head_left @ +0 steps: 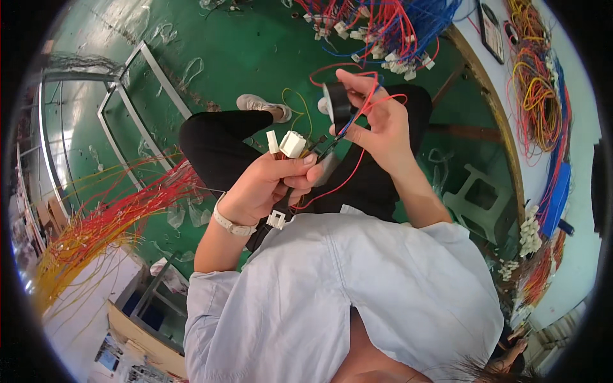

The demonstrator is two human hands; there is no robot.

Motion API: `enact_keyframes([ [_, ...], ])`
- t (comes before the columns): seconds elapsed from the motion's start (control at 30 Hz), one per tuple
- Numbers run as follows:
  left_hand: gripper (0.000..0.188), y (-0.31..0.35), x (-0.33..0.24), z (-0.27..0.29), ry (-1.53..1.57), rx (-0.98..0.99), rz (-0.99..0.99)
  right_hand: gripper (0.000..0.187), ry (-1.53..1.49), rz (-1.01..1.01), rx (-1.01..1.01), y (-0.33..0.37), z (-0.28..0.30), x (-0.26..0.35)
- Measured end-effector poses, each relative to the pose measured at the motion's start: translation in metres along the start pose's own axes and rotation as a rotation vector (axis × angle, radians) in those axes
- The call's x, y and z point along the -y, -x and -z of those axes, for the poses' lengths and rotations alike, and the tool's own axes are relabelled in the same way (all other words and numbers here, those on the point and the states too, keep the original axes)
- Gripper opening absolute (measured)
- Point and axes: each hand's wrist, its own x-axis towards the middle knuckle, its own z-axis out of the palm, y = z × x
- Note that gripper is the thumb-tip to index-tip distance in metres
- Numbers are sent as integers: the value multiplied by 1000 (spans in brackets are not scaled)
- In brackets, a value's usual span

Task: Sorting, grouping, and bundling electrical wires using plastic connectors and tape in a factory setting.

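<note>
My left hand (271,179) is closed around a wire harness with white plastic connectors (293,144) sticking up past the fingers. Another white connector (276,219) hangs below that hand, next to a black wrapped stretch of wire. In my right hand (383,124) is a roll of black tape (338,104), held between thumb and fingers. Red and blue wires (365,105) run from the harness past the roll and loop over the right hand. Between the two hands a dark strip lies along the wires; its contact with the roll is hard to make out.
Bundles of red and blue wires with white connectors (389,54) hang ahead. Red and yellow wires (121,220) spread at left, by a metal frame (124,96). The right-hand table (511,108) carries more wires and a phone (491,32). A plastic stool (479,198) stands beneath.
</note>
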Motion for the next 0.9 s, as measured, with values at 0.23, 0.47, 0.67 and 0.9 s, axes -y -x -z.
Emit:
enact_keyframes([
  [0.23,10,8,5,4,56,-42,-128,48,-583,-255,433,-10,10,9],
  [0.47,12,9,-4,8,-99,-131,-102,35,-146,-527,362,-2,9,32],
  [0.67,11,-13,-6,-14,-456,-47,-411,49,-209,-541,340,6,4,39],
  [0.9,17,-12,4,-34,-133,34,-119,51,-23,-78,268,9,30,36],
])
